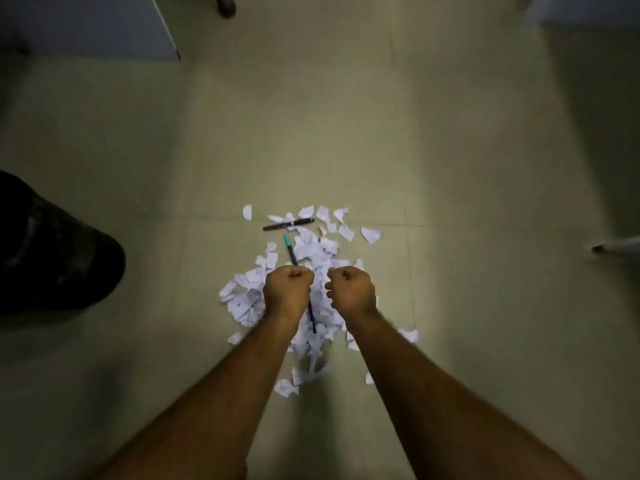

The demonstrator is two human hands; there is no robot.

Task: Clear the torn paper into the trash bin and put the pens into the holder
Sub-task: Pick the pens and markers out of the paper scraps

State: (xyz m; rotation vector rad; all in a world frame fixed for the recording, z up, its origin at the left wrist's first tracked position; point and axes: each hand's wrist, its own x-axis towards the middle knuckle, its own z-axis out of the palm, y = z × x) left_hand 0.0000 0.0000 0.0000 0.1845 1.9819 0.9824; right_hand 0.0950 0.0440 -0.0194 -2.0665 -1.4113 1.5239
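Note:
A heap of torn white paper (313,251) lies on the tiled floor in front of me. At its far edge rests a black pen (288,224), lying crosswise. A pen with a teal cap (289,248) points away from me and runs under my left hand (288,289). Another dark pen shaft (311,317) shows between my wrists. My right hand (351,289) is beside the left one. Both are closed fists held just above the heap, with nothing visibly in them. No pen holder is in view.
A dark, round bin with a black liner (52,254) stands on the floor at the left. A chair castor (225,6) and a white furniture leg (166,29) are at the far top. Another pale leg tip (616,245) juts in at the right edge.

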